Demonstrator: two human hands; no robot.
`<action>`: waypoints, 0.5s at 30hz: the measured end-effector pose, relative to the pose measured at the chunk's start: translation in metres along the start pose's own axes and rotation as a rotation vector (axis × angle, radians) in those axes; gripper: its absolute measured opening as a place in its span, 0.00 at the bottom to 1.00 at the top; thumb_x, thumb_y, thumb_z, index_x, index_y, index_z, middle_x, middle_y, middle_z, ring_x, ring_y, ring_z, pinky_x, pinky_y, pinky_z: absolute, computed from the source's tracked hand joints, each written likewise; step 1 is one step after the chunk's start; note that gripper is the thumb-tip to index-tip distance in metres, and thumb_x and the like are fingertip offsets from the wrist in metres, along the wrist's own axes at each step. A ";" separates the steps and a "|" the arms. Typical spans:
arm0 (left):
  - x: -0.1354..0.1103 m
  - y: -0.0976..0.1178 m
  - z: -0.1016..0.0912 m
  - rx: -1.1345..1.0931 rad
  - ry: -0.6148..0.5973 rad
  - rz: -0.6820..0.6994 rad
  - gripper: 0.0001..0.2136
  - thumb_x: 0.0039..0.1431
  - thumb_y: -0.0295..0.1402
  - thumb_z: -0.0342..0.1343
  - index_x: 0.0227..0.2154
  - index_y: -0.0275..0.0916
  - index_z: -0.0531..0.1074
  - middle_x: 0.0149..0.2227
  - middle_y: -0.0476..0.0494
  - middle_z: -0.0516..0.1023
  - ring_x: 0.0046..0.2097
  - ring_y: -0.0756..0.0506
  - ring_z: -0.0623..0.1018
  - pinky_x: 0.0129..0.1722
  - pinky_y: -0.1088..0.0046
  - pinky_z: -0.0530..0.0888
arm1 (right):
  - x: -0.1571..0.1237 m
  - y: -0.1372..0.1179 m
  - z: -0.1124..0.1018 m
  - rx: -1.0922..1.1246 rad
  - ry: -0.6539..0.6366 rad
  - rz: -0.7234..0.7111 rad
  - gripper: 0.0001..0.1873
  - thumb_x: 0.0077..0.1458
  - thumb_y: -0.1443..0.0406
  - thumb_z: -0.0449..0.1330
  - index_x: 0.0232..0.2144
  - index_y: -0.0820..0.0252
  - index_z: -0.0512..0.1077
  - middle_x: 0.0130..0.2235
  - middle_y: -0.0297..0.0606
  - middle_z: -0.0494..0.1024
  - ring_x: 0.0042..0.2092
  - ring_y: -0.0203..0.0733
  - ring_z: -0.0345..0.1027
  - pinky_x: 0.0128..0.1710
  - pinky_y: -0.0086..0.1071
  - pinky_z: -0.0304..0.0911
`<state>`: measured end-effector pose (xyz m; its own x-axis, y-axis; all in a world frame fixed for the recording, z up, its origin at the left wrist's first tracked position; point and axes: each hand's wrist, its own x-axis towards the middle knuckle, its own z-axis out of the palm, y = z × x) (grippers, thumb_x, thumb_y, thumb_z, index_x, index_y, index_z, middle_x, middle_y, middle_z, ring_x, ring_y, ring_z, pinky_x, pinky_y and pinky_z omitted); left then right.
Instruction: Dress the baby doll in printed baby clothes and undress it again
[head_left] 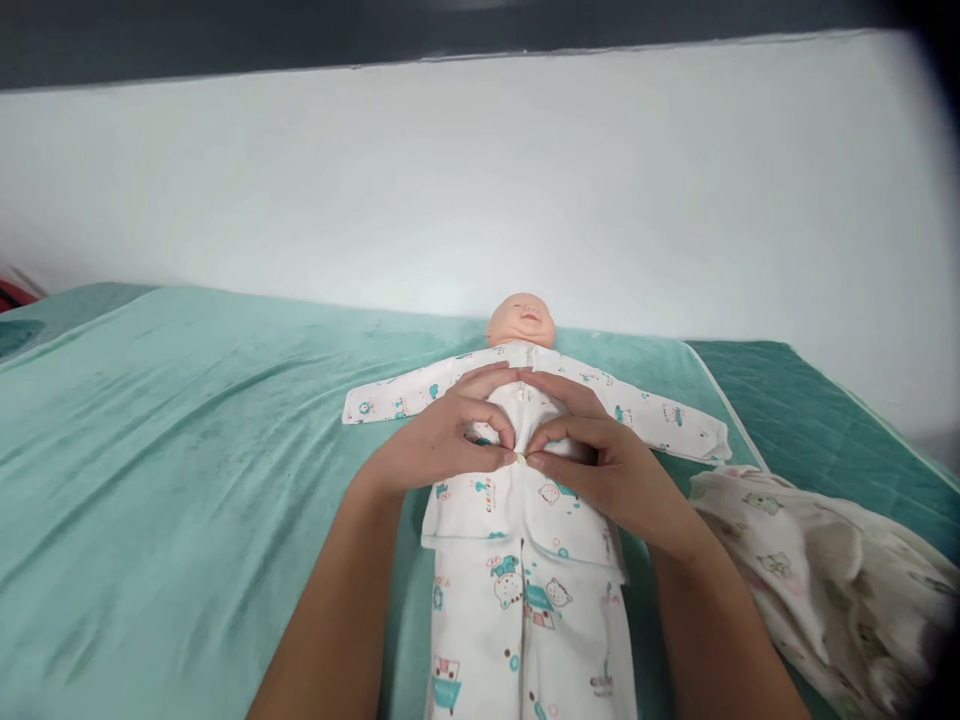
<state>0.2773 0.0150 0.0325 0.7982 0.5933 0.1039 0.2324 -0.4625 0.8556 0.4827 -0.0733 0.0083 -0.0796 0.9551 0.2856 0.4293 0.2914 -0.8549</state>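
Note:
A baby doll (521,320) lies on its back, head toward the wall, dressed in a white printed baby shirt (480,500) and matching trousers (480,620). Both sleeves stretch out sideways. My left hand (469,425) pinches the shirt's front edge between thumb and index finger at mid-chest. Opposite it, my right hand (585,435) pinches the other front edge, fingertips almost meeting the left ones. A small button seems to sit between the fingertips, partly covered. Above the pinch, another button (521,396) shows on the front. The other fingers arch over the doll's chest.
A light green blanket (187,450) with wrinkles covers the bed. At the right lies a crumpled white printed cloth (817,580), beside my right forearm. Darker green quilted bedding (810,410) shows beyond it. A white wall (450,190) rises behind the doll's head.

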 end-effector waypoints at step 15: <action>0.003 0.006 0.005 0.065 0.037 0.045 0.04 0.57 0.33 0.61 0.35 0.47 0.78 0.70 0.56 0.56 0.71 0.37 0.53 0.62 0.57 0.68 | 0.003 -0.003 0.010 0.006 0.100 -0.021 0.07 0.60 0.57 0.61 0.42 0.47 0.71 0.67 0.31 0.61 0.68 0.50 0.52 0.64 0.50 0.54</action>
<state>0.2838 0.0108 0.0357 0.7880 0.5942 0.1611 0.2334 -0.5305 0.8149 0.4725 -0.0709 0.0074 0.0016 0.9388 0.3445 0.4232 0.3115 -0.8508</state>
